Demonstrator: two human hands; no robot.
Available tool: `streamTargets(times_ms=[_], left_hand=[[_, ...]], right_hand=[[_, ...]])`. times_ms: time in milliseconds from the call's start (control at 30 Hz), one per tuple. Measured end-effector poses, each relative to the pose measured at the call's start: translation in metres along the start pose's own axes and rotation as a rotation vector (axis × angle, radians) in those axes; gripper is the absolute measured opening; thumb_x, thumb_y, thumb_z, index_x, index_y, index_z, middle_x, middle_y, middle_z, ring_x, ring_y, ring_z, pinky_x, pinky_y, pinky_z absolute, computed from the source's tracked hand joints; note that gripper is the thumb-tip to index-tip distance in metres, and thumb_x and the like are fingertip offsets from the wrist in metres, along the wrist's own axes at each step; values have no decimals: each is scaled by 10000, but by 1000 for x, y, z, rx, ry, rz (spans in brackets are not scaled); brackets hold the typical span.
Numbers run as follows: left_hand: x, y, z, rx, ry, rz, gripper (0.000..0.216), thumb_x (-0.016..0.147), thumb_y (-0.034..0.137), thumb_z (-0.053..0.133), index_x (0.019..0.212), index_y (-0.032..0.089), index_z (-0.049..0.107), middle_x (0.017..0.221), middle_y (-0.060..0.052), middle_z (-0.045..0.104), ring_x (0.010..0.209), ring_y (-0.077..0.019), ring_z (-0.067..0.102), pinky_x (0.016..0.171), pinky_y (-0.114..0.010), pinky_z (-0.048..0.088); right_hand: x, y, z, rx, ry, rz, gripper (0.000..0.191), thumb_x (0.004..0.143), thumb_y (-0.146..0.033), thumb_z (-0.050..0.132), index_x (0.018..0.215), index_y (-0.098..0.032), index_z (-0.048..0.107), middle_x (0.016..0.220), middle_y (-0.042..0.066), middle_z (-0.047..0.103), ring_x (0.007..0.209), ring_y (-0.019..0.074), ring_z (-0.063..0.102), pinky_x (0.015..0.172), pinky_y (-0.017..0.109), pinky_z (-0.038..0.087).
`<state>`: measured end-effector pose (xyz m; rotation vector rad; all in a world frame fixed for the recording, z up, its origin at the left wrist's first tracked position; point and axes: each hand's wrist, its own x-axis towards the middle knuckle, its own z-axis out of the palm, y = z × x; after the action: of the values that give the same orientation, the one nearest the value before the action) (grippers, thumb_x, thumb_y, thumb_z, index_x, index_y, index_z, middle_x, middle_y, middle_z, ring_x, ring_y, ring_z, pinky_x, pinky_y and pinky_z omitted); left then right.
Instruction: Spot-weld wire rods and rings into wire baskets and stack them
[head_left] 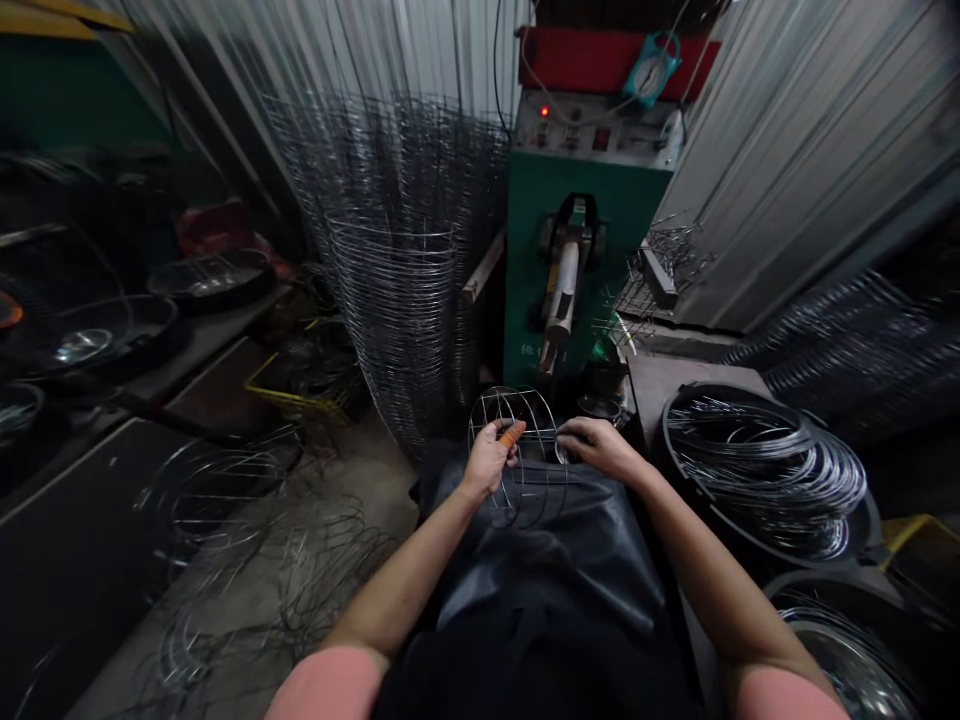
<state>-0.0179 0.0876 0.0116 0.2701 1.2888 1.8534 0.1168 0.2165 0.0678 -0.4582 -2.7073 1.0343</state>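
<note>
Left hand [489, 458] clamped on orange-handled tool [513, 435] against wire frame [517, 410] | right hand [598, 446] closed on frame's far side | frame sat just below green machine [577, 270] | steady two-sided grip looked wise

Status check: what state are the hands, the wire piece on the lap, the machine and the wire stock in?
Left hand: closed around a small orange-handled tool, against the frame.
Right hand: gripping the frame's right side.
Domed silver wire frame: upright on the lap, held by both hands.
Green box-shaped machine: red lamp lit.
Tall stack of silver wire cages: standing on the floor.
Black round tub: full of silver wire rings.
</note>
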Motion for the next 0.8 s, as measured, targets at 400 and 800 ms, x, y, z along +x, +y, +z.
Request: streamTargets(times_ms=[400, 800], left_hand=[[-16, -1, -40, 281, -180, -2, 359, 609, 421, 720, 808, 132, 639, 615, 32, 519, 427, -43, 414, 394, -199, 331], [10, 23, -33, 62, -70, -68, 378, 536, 417, 764, 646, 135, 539, 598, -6, 588, 351, -6, 302, 318, -170, 198]], right_hand=[[8, 23, -18, -98, -15, 86, 205, 821, -260, 450, 927, -199, 614, 828, 28, 652, 763, 164, 594, 697, 269, 445], [5, 43, -15, -468, 447, -85, 255, 886, -364, 453, 992, -278, 668, 826, 45, 655, 802, 198, 557, 699, 325, 338]])
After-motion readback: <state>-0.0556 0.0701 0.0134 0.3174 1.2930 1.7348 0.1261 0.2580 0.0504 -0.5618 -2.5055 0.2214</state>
